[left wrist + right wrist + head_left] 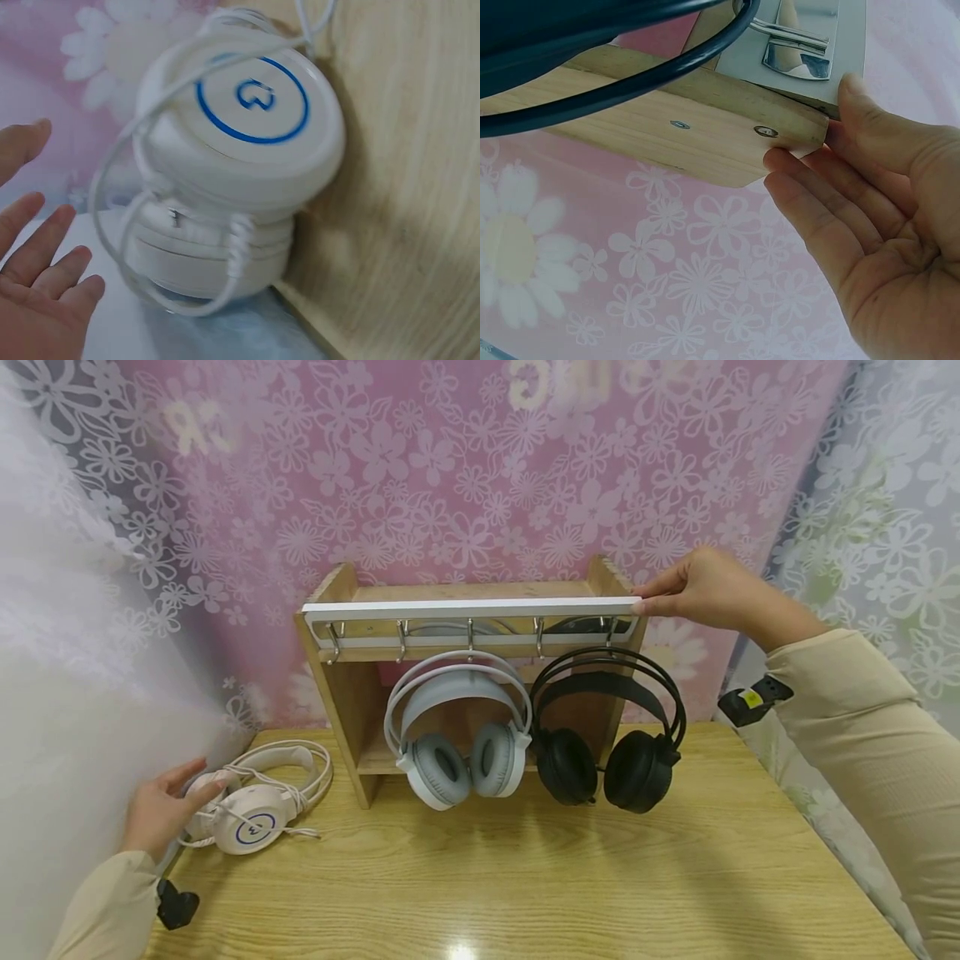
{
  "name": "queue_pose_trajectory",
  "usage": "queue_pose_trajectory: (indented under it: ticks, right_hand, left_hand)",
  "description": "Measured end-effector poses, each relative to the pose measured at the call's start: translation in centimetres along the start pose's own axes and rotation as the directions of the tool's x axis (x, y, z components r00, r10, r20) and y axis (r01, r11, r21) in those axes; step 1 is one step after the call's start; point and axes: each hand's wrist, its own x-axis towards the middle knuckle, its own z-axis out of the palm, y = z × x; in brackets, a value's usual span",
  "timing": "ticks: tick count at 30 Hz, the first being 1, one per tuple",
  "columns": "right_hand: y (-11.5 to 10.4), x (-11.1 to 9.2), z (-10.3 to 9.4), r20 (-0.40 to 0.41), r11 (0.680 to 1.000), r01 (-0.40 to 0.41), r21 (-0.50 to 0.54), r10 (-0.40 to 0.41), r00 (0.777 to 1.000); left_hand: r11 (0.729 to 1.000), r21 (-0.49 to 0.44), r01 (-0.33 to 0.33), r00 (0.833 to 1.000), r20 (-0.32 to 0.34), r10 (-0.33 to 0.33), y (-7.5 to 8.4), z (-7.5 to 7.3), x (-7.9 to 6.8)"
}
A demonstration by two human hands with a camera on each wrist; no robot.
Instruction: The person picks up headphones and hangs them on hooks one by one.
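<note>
1. Left of the wooden rack (347,718), the left hand (159,807), grip slack and fingers apart, is beside cable-wound, glossy white headphones (255,820) on the grained desk (525,885).
2. At the rack's front, a white rail (472,608) with curved metal hooks (539,637) bears round-cushioned grey headphones (495,762) and black headphones (637,772).
3. Rightmost, the right hand (708,589) has its grip clamped on the rack's upper right corner.

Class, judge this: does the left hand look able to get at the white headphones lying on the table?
Probably yes: the left hand, open, is close beside the white headphones; only their looped cable seems in the way.
</note>
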Motion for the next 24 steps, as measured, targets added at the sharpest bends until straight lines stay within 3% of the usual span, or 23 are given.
queue_pose_trajectory:
  ticks: [5,15,24]
  right_hand:
    - [0.1,0.0,0.0,0.000,1.000,-0.004,-0.005,0.004,1.000]
    - [0.1,0.0,0.1,-0.002,1.000,-0.005,0.005,0.005,1.000]
    - [0.0,-0.1,0.1,-0.001,1.000,-0.012,-0.001,0.012,1.000]
  left_hand:
    - [0.999,-0.040,0.014,1.000,-0.027,-0.016,-1.1,0.5,0.1]
    - [0.999,0.035,0.032,0.993,-0.114,-0.028,-2.4,0.9,0.5]
    - [0.991,0.003,0.134,0.983,-0.129,-0.132,-3.1,1.6,0.9]
